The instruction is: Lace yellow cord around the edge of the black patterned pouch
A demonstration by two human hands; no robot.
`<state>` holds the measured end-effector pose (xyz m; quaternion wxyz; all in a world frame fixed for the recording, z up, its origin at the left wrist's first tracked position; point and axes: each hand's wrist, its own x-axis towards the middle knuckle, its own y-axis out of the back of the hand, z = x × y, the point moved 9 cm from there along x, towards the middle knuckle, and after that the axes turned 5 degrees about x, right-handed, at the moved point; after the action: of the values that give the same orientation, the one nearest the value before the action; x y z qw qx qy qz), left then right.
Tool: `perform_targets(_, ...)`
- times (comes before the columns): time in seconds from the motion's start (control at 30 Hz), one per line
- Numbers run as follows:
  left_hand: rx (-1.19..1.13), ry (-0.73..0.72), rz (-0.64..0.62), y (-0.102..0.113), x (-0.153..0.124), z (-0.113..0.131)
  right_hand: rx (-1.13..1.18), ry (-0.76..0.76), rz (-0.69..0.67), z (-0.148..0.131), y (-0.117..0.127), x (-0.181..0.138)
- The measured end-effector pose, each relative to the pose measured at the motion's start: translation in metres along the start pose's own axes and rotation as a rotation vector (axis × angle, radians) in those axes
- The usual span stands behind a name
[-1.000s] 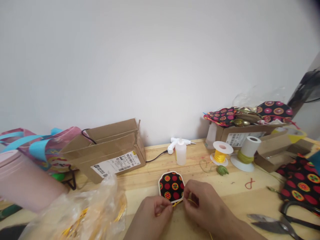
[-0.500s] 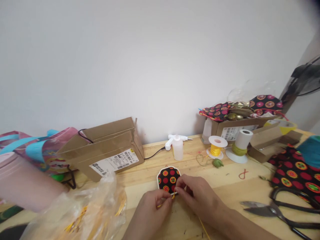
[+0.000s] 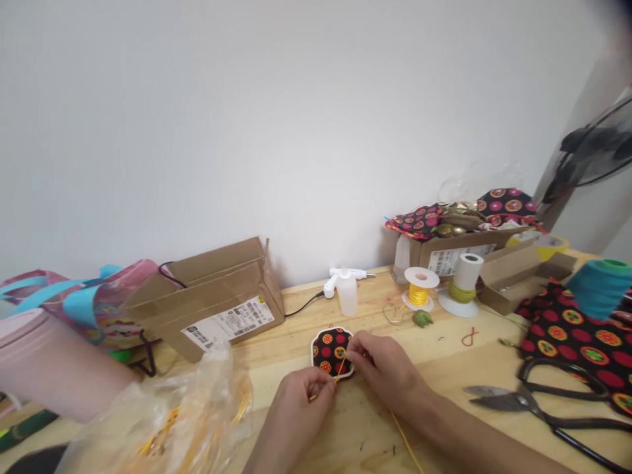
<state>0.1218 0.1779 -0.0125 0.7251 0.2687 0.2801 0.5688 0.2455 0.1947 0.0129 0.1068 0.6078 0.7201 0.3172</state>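
A small black fabric piece (image 3: 330, 350) with red and orange flower circles and a white edge lies on the wooden table. Yellow cord (image 3: 405, 440) runs between my hands across its lower edge, and a length trails down toward the front. My left hand (image 3: 307, 403) is closed, pinching the cord just below the fabric piece. On the right side of the piece, my right hand (image 3: 379, 366) pinches the cord between thumb and fingertips, drawing a short stretch taut. The exact grip of the fingertips is partly hidden.
Black-handled scissors (image 3: 530, 403) lie at right near patterned fabric (image 3: 577, 336). Behind are a yellow cord spool (image 3: 419, 289), a green cord spool (image 3: 461, 293), a clear bottle (image 3: 348, 296) and a white tool (image 3: 332, 283). At left stand a cardboard box (image 3: 212, 296) and a plastic bag (image 3: 197, 408).
My right hand has moved slightly up and away from my left, so the yellow cord between them is longer and straighter. The view has shifted a little to the right.
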Motion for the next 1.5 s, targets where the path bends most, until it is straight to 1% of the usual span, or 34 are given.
perform_targets(0.1,0.004,0.013,0.012,0.001,0.0,-0.001,0.039,0.035,0.001,-0.004,0.001,0.0)
perform_targets(0.33,0.102,-0.058,0.029,0.002,-0.003,0.008,0.074,0.074,-0.009,-0.007,-0.002,-0.001)
perform_targets(0.5,0.126,-0.113,0.03,0.003,-0.004,0.016,0.033,0.066,0.005,-0.005,-0.001,0.0)
perform_targets(0.6,0.14,-0.115,0.038,0.003,-0.003,0.017,0.001,0.059,0.017,-0.003,0.0,0.002)
perform_targets(0.7,0.149,-0.129,0.01,0.001,-0.002,0.016,-0.017,0.049,0.025,0.0,0.002,0.003)
perform_targets(0.8,0.106,-0.125,-0.011,0.0,-0.001,0.014,-0.022,0.05,0.034,0.002,0.004,0.004)
perform_targets(0.93,0.029,-0.1,0.017,0.003,-0.002,0.01,-0.015,0.068,0.04,0.003,0.006,0.004)
perform_targets(1.13,-0.061,-0.081,-0.01,0.0,0.001,0.004,-0.025,0.04,0.058,0.005,0.009,0.005)
perform_targets(1.37,-0.121,-0.045,-0.035,-0.001,0.001,0.002,0.036,0.06,0.011,-0.003,0.006,0.002)
perform_targets(1.5,-0.119,-0.031,-0.009,0.001,0.001,0.0,0.047,0.061,-0.008,-0.003,0.002,0.001)
